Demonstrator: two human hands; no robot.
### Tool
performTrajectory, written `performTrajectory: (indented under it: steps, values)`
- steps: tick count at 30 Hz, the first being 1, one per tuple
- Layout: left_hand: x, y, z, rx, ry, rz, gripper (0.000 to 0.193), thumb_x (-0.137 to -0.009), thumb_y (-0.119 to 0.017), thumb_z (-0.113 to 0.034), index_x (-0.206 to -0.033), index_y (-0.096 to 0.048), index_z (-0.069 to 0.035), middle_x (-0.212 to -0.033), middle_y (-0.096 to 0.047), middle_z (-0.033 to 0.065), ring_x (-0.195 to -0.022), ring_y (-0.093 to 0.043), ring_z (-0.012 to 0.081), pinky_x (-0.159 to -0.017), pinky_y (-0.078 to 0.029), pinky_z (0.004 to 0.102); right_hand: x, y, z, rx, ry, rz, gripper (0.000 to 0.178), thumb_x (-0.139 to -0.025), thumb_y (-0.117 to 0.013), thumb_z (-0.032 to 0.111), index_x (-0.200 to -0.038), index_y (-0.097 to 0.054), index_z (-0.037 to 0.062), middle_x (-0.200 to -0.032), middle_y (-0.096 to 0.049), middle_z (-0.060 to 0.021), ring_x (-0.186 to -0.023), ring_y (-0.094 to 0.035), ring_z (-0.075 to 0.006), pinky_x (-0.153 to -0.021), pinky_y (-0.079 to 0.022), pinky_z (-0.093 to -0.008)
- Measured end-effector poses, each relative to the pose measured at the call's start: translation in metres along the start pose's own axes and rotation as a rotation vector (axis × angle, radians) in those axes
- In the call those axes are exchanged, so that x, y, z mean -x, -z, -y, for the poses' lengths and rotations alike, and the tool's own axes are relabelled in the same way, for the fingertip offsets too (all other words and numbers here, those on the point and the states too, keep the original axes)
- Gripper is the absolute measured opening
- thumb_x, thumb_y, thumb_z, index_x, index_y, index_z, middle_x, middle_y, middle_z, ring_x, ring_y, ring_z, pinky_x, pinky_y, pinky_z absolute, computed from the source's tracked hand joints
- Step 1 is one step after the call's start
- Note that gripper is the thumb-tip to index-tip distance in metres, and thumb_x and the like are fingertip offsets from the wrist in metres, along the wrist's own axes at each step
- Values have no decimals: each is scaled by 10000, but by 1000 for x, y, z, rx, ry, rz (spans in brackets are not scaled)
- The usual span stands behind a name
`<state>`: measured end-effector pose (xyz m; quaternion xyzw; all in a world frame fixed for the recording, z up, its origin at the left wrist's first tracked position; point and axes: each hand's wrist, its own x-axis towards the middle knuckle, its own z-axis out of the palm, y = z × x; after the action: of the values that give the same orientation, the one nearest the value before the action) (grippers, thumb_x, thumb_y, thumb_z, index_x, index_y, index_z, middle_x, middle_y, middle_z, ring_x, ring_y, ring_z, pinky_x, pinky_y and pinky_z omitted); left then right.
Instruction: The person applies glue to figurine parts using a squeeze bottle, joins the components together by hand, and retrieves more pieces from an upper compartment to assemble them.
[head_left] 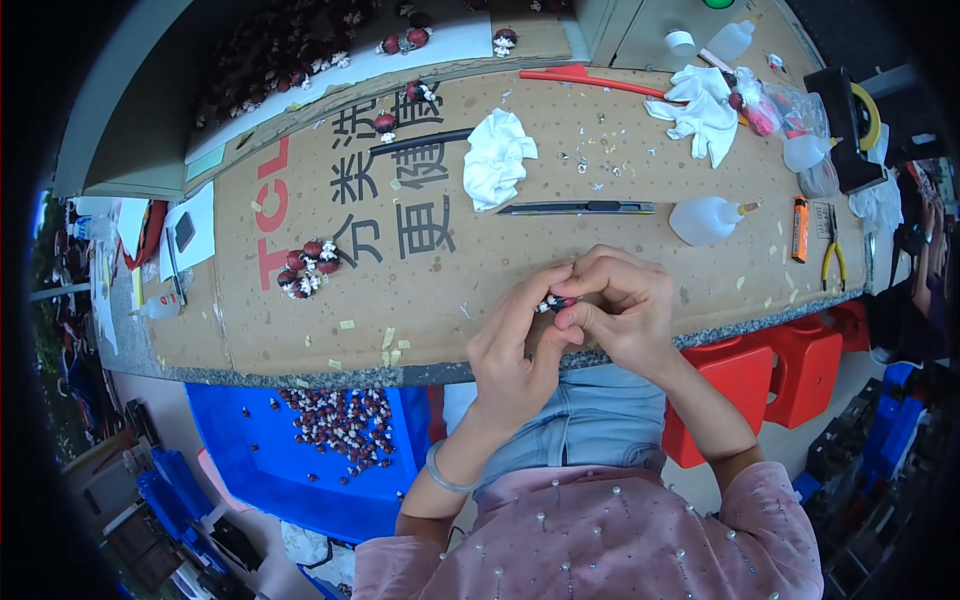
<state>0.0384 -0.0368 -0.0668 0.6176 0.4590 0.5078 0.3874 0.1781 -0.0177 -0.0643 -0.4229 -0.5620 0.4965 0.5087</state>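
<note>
Both hands meet over the table's front edge around one small figurine (pixel 556 303) with a dark red head and a white body. My left hand (pixel 517 335) pinches it between thumb and fingers from the left. On the other side, the thumb and bent fingers of my right hand (pixel 625 305) close on it too; fingers cover part of it. Left of my hands, a small cluster of similar figurines (pixel 308 268) lies on the cardboard. Beyond my hands are a grey utility knife (pixel 577 208) and a squeeze bottle (pixel 704 221) with a thin tip.
Cardboard (pixel 400 290) covers the table. Crumpled white tissue (pixel 497 160) and small metal rings (pixel 590 160) lie further back. Yellow pliers (pixel 834 250) and an orange box cutter (pixel 800 230) are at the right. A blue bin (pixel 260 450) of figurines stands below left, beside red stools (pixel 725 395).
</note>
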Motion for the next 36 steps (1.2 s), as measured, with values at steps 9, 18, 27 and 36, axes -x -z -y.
performTrajectory:
  steps: [9,18,27,36]
  values:
    - [3,-8,10,-13,-81,-91,314,-732,-601,50,-1046,-594,51,-970,-661,172,-836,-667,283,-726,-513,308,1,-2,-1,96,110,-27,153,-657,-713,-57,-785,-634,-29,-743,-613,-108,-685,-607,-188,-613,-473,-267]
    - [3,-7,8,31,-63,-95,290,-744,-607,41,-1034,-607,50,-986,-658,195,-851,-671,280,-730,-518,304,2,-4,-3,75,97,-35,146,-649,-702,-82,-764,-626,-36,-738,-606,-114,-683,-605,-188,-605,-473,-264]
    - [1,-6,9,33,-127,-86,261,-787,-645,-21,-1035,-610,52,-984,-654,206,-878,-665,286,-752,-516,307,1,-2,-3,75,166,-19,150,-640,-712,-81,-756,-627,-39,-733,-598,-112,-669,-589,-183,-604,-461,-259]
    - [0,-5,8,28,-145,-76,275,-788,-651,-40,-1045,-608,49,-976,-655,201,-872,-664,289,-747,-514,308,2,-3,-4,52,166,-19,155,-647,-735,-50,-768,-639,-31,-726,-603,-107,-667,-587,-174,-601,-454,-255]
